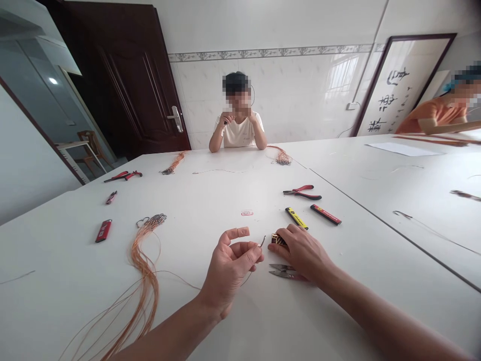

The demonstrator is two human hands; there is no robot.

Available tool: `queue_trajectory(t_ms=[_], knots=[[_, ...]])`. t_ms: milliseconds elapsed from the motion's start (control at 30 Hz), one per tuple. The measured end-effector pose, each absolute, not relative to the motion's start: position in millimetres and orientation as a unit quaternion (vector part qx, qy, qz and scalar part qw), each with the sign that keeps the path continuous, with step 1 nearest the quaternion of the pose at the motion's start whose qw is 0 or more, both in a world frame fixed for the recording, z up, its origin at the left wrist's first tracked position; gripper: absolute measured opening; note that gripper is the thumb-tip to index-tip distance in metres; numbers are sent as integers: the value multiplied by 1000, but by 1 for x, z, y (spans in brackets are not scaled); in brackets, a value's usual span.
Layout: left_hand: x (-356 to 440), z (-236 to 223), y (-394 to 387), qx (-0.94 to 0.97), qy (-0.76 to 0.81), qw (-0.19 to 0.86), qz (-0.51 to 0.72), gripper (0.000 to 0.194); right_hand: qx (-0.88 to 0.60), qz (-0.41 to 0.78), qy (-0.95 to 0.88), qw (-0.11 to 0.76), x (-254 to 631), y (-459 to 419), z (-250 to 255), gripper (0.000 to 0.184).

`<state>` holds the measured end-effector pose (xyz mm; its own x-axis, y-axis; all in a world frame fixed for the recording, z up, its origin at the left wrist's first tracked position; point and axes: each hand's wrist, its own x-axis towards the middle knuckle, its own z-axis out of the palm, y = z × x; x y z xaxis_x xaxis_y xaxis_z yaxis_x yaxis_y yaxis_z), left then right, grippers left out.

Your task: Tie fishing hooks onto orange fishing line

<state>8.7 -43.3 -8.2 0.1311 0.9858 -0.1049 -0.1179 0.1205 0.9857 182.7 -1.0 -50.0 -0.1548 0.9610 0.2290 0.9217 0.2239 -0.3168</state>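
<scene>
My left hand [231,265] is raised a little over the white table [210,200], its thumb and fingers pinched on a small metal hook [262,242] with a thin line trailing from it. A plaster wraps the index fingertip. My right hand [300,250] rests on the table with its fingers closed over a small dark and gold lighter [277,239]. Small snips [281,271] lie just under that hand's wrist.
A bundle of orange lines with hooks [145,260] lies at the left. Red pliers [302,192], a yellow lighter [296,218] and a red lighter [325,214] lie ahead right; another red lighter [103,230] at left. One person sits across, another at far right.
</scene>
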Motion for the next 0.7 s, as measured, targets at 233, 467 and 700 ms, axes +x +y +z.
queue_trajectory(t_ms=[233, 467, 700], knots=[[10, -10, -42, 494, 457, 550, 495, 33, -556, 132, -741, 352, 174, -18, -34, 21], [10, -17, -40, 531, 415, 546, 498, 30, -489, 465, -589, 444, 157, -40, -21, 27], [6, -18, -39, 598, 422, 483, 480, 22, -507, 371, -593, 504, 154, -38, -25, 18]])
